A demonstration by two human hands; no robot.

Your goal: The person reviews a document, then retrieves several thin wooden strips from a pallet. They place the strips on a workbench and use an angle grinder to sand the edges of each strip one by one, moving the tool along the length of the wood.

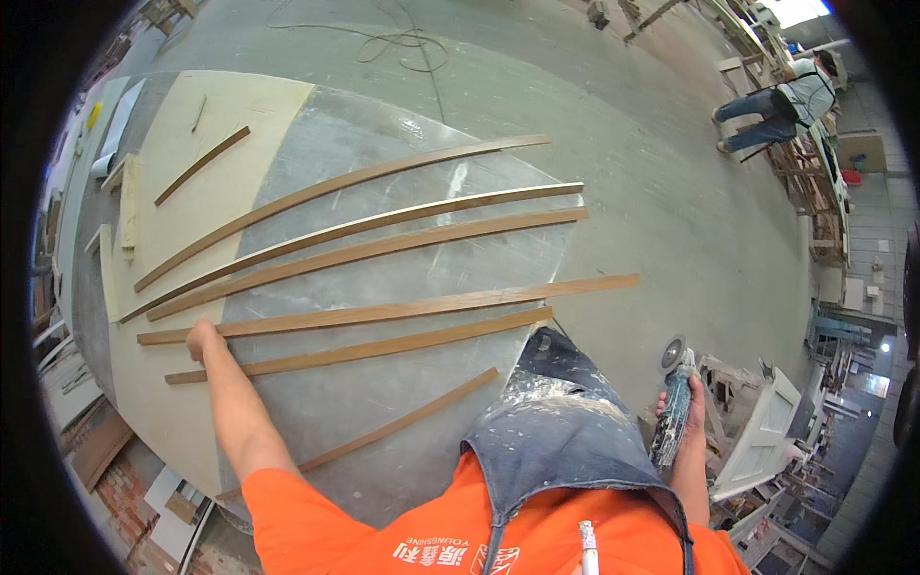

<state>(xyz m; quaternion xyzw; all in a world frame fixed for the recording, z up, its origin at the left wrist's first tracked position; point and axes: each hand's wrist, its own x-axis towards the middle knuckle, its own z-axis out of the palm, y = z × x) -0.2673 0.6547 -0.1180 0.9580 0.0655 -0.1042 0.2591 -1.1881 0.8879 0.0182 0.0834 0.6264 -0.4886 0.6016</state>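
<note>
My left hand (203, 340) is closed around a long brown wooden strip (412, 311) near its left end. This strip lies across the work table, and its right end sticks out past the table's edge. In my right hand (695, 412), out to the right and away from the table, is an angle grinder (674, 407) with a dark, dusty body. Its round disc (673, 353) points away from me. Just nearer than the held strip lies another wooden strip (383, 352). Farther off, a strip with a pale edge (383, 225) rests among several others.
The work table (335, 125) has a grey top with a pale board section at left. A short strip (201, 165) lies there. White panelled doors or frames (762, 436) stand at right. A cable (407, 43) coils on the far floor. Another person (791, 101) stands far right.
</note>
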